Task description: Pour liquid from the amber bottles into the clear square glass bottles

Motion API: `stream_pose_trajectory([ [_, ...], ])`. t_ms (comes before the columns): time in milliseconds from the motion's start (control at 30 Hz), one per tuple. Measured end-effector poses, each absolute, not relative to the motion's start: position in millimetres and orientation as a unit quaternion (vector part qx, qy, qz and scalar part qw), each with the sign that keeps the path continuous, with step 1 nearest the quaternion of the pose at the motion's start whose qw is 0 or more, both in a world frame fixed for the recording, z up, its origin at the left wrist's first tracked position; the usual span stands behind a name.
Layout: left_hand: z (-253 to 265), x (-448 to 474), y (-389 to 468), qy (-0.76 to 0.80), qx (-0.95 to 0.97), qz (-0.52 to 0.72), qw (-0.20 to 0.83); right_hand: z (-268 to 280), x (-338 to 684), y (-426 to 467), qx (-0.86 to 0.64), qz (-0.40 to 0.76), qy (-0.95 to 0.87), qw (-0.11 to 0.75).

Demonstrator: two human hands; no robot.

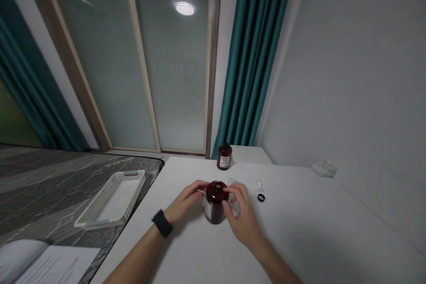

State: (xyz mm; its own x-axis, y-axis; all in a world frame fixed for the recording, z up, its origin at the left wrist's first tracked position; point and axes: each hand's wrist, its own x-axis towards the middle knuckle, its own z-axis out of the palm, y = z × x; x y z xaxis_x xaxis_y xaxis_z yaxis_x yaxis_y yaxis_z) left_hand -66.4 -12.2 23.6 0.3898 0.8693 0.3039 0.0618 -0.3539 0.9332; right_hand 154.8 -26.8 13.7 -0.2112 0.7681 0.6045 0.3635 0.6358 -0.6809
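Observation:
A brown glass bottle [215,206] with a pale label on its left side stands upright on the white table, its neck uncapped. My left hand [186,199], a dark watch on its wrist, has its fingertips against the bottle's left shoulder. On the other side, my right hand [242,215] curls its thumb and fingers against the bottle, so it is held between both hands. To the right of that hand lies a small black ring [261,197], with a small clear piece [258,183] just behind it. Farther back is a second brown bottle [224,157], labelled and with a dark top.
A white perforated basket [87,222] sits on a grey patterned surface left of the table [196,257]. An open book [56,264] lies at the lower left. Crumpled clear plastic [325,168] rests by the wall at the right. Behind are a green curtain [253,53] and glass doors.

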Motion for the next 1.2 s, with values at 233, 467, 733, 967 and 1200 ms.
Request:
stream_pose_trajectory([
  [233,25,-71,-12,0.275,0.680,0.435,0.522,10,160,-37,-0.400,0.198,-0.738,0.506],
  [467,36,-66,-20,0.248,0.700,0.384,0.548,-1,164,-46,-0.421,0.207,-0.716,0.517],
  [733,38,-65,-22,0.216,0.694,0.373,0.577,-16,155,-51,-0.461,0.237,-0.667,0.536],
  [967,30,-66,-17,0.263,0.711,0.421,0.499,-4,160,-47,-0.427,0.235,-0.703,0.517],
  [1200,24,-63,-17,0.284,0.714,0.423,0.480,-9,157,-50,-0.423,0.204,-0.684,0.558],
])
